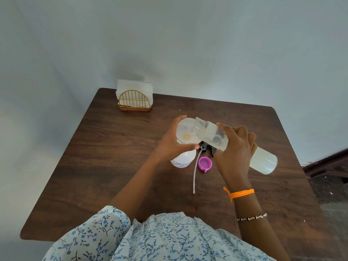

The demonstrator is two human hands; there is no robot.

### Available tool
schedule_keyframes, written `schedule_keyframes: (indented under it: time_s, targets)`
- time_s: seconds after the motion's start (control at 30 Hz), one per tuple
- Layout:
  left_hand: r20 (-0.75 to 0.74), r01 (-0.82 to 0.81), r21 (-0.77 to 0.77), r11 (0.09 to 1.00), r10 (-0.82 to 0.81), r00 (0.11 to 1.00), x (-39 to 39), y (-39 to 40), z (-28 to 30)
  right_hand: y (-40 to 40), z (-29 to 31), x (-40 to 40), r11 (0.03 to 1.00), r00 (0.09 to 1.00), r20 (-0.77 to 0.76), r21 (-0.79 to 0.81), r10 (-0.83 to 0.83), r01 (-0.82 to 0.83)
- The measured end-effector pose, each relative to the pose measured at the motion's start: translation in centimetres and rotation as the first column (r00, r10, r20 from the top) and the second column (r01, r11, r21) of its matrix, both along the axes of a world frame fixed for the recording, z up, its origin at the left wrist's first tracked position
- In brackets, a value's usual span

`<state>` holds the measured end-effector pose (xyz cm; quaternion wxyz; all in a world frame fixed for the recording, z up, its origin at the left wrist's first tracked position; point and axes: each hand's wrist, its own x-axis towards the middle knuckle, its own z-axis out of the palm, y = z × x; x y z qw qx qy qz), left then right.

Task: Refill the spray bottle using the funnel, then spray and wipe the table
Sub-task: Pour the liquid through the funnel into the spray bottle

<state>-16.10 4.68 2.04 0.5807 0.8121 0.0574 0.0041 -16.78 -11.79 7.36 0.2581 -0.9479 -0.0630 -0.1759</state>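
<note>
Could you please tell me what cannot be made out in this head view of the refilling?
- Spray bottle neck: hidden by the funnel and left hand.
- Its label text: too small to read.
- Whether liquid is flowing from the refill bottle: its mouth is too pale and blurred.
- Trigger head: mostly hidden behind the right hand and refill bottle.

The surface [113, 157] lies bare along its left side and near edge. A napkin holder [134, 100] blocks the far-left corner. At the centre, the pink cap [205, 163], sprayer tube [195, 172] and both hands crowd together.
</note>
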Motion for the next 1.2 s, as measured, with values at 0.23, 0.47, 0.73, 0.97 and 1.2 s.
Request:
schedule_keyframes:
  time_s: [0.23, 0.47, 0.73, 0.97, 1.2]
  targets:
    - [-0.001, -0.001, -0.002, 1.0, 0.001, 1.0, 0.08, -0.03, 0.08, -0.08, -0.15, 0.09, 1.0, 1.0, 0.015, 0.0, -0.007, 0.007]
    - [-0.003, 0.001, 0.0, 1.0, -0.001, 1.0, 0.04, 0.02, 0.01, 0.09, 0.19, -0.05, 1.0, 1.0, -0.006, 0.01, 0.002, -0.002]
    - [-0.019, -0.012, 0.026, 1.0, 0.013, 1.0, 0.23, 0.09, 0.15, 0.03, 0.01, 0.12, 1.0, 1.0, 0.013, 0.015, 0.004, -0.004]
    - [-0.025, -0.016, 0.033, 0.999, 0.017, 1.0, 0.29, 0.01, 0.21, -0.01, -0.14, 0.22, 1.0, 1.0, 0.021, 0.003, 0.005, -0.005]
    - [-0.026, -0.024, 0.04, 0.999, 0.025, 0.999, 0.43, -0.01, 0.25, -0.03, -0.08, 0.44, 1.0, 1.0, 0.018, 0.008, 0.006, -0.007]
